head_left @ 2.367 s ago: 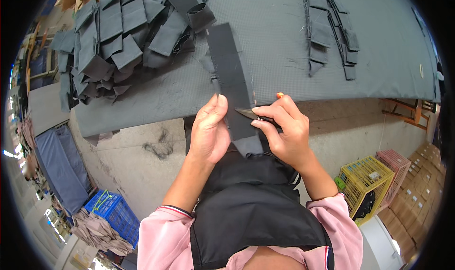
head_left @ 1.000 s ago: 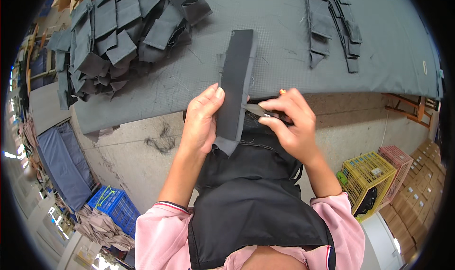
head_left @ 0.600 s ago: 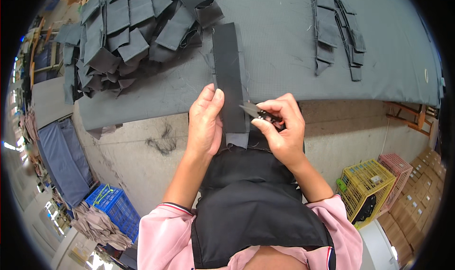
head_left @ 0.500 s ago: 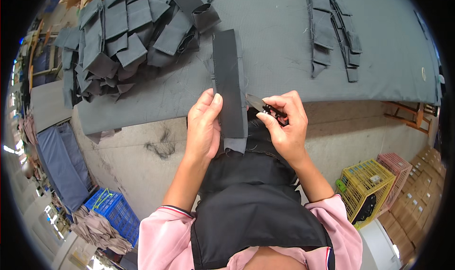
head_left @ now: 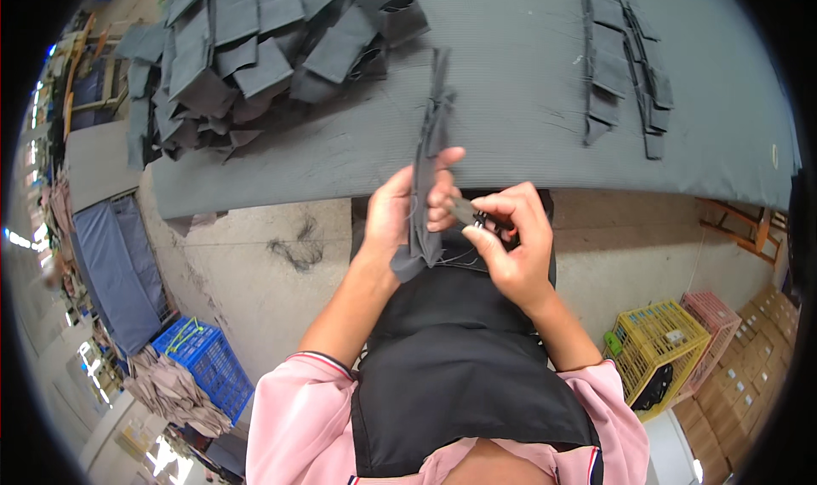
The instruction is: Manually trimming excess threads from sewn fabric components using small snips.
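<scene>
My left hand grips a dark grey sewn fabric strip, turned edge-on so that its narrow side faces up. Loose threads trail from its lower end, which curls over above my black apron. In my right hand, small thread snips are pinched between thumb and fingers, their blades pointing left, close to my left fingertips. Motion blurs the strip and the blades, so I cannot tell whether they touch.
On the grey-covered table a big heap of similar grey pieces lies at left, and two rows of folded pieces at right. A blue crate and a yellow crate stand on the floor, which has a thread tangle.
My left hand has turned the strip from its flat face onto its edge and moved slightly right. The snips stay in my right hand, and the view has shifted a little.
</scene>
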Action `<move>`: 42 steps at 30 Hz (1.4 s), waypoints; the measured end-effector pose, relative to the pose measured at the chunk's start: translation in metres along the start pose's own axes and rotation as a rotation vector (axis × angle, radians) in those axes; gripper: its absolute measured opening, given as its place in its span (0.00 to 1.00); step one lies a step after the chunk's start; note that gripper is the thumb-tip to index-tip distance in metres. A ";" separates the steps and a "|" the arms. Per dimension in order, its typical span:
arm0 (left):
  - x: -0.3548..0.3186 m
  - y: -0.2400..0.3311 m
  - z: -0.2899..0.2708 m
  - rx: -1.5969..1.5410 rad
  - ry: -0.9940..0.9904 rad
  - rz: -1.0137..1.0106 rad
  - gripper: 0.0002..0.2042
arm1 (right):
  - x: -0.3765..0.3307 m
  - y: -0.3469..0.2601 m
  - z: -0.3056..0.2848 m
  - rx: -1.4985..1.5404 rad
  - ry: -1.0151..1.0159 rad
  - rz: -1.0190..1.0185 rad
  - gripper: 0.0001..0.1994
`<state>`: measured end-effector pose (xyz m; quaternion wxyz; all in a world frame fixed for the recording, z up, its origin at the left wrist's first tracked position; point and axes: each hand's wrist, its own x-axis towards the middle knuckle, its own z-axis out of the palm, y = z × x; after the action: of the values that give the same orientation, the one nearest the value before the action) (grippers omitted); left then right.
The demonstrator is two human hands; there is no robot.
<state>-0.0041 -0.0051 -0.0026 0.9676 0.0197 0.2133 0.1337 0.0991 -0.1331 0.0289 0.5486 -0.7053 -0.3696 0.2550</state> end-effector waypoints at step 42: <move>-0.007 -0.012 0.010 0.580 0.142 0.119 0.28 | 0.002 -0.004 0.016 0.358 -0.094 0.132 0.25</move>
<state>-0.0028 -0.0187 0.0079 0.8948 0.2982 0.3079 0.1246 0.0870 -0.1217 0.0288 0.6294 -0.6066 -0.2967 0.3846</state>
